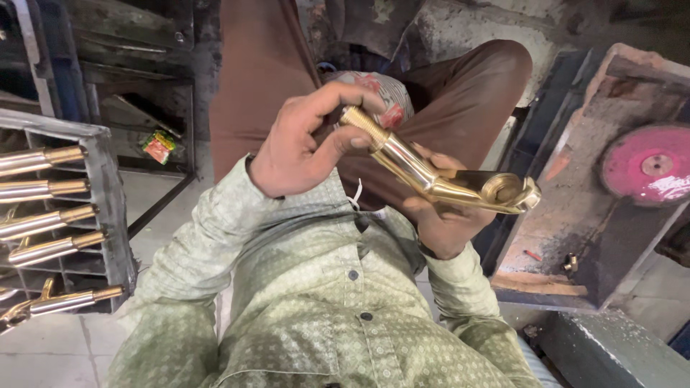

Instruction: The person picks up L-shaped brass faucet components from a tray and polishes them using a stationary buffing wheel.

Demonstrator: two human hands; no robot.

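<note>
I hold a polished brass tap fitting (431,179) over my lap. It has a threaded end at the upper left, a bent tube and a ring-shaped head at the right. The thumb and forefinger of my left hand (295,147) pinch the threaded end. Under the tube, near the ring head, my right hand (442,223) cups the fitting from below, its fingers mostly hidden by the brass. My green patterned shirt fills the lower part of the view, and my brown trousers lie above it.
A grey metal rack (108,215) at the left holds several similar brass pieces (47,190). A rusty machine with a pink disc wheel (647,164) stands at the right. A patterned cloth (384,93) lies on my lap. A small green and red packet (158,146) is on the floor.
</note>
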